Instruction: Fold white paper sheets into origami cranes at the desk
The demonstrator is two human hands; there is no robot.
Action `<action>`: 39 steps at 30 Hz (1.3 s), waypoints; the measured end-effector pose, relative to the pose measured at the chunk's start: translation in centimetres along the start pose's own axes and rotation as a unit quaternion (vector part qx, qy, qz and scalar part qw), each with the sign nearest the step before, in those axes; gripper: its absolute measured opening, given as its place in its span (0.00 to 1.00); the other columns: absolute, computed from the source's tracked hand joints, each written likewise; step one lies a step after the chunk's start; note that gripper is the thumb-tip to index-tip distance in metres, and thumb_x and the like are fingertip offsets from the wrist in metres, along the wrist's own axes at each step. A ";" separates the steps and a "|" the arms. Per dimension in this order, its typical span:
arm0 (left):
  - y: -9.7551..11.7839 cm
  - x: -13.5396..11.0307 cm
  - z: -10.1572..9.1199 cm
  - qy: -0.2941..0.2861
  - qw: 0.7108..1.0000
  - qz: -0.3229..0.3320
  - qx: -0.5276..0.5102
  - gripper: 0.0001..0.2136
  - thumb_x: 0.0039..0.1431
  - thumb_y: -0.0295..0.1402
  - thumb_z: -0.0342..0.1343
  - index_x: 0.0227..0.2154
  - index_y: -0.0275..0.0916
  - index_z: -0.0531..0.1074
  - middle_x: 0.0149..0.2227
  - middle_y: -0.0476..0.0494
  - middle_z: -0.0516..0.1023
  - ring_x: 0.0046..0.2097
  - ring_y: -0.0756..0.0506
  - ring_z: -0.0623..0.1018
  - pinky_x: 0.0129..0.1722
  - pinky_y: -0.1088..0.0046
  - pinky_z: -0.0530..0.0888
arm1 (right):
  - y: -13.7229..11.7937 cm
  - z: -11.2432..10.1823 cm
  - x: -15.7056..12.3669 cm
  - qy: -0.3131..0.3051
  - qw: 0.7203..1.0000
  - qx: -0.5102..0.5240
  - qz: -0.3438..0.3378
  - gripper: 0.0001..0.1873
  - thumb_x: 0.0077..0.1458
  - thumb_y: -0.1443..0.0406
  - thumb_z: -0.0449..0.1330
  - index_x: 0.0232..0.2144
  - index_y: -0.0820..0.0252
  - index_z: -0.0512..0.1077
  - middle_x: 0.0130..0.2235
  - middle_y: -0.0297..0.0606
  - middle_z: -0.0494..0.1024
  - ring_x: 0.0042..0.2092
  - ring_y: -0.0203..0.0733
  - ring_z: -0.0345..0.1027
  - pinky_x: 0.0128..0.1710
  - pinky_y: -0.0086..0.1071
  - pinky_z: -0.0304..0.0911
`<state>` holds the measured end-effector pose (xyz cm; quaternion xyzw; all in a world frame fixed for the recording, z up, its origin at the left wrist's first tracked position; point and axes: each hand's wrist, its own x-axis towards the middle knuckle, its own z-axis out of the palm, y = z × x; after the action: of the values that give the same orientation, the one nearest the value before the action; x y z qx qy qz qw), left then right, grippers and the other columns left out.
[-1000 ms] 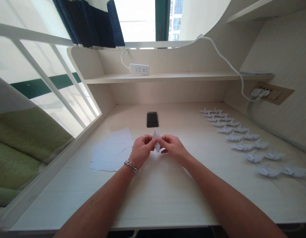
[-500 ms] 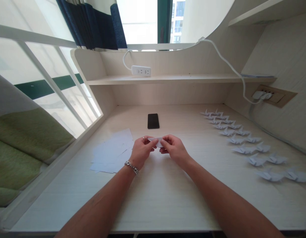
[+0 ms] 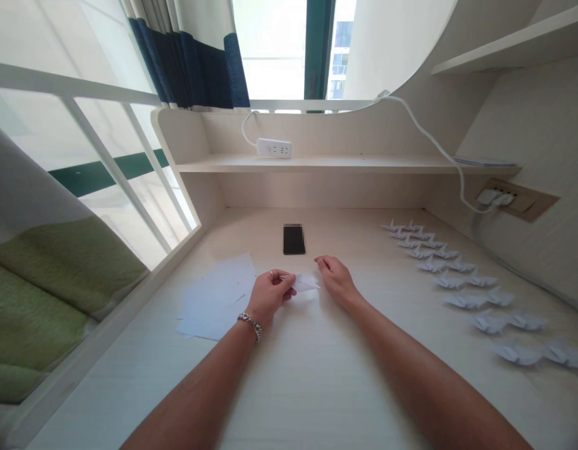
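Observation:
My left hand [image 3: 269, 292], with a ring and a chain bracelet, pinches the left end of a small folded white paper piece [image 3: 303, 283] that lies flat near the middle of the desk [image 3: 317, 375]. Just right of the paper, my right hand [image 3: 334, 279] rests on the desk with its fingers curled loosely, off the paper and holding nothing that I can see. A loose pile of white paper sheets [image 3: 214, 300] lies left of my left hand.
A black phone [image 3: 293, 239] lies flat beyond my hands. Two rows of several folded paper cranes [image 3: 462, 281] run along the right side. A white power strip [image 3: 274, 148] sits on the shelf, its cable running to a wall socket [image 3: 499, 199]. A railing borders the left.
The folded paper, held upright between both hands a second ago, now lies flat on the desk. My right hand has let go and moved slightly right. The view has tilted up.

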<state>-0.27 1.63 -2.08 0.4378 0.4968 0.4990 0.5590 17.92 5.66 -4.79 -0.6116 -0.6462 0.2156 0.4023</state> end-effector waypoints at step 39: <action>0.1 -0.9 0.8 -0.100 0.991 0.079 0.040 0.13 0.46 0.36 0.66 0.28 0.33 0.72 0.24 0.46 0.77 0.26 0.49 0.77 0.28 0.74 0.74 | -2.7 -2.4 -5.2 -0.102 0.920 0.366 0.101 0.19 0.38 0.56 0.71 0.31 0.61 0.74 0.26 0.34 0.77 0.27 0.37 0.70 0.29 0.32 0.65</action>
<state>0.54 0.71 -1.76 0.5454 0.4220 0.4752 0.5465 17.76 -0.30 -2.63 -0.4586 -0.4950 0.5372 0.5061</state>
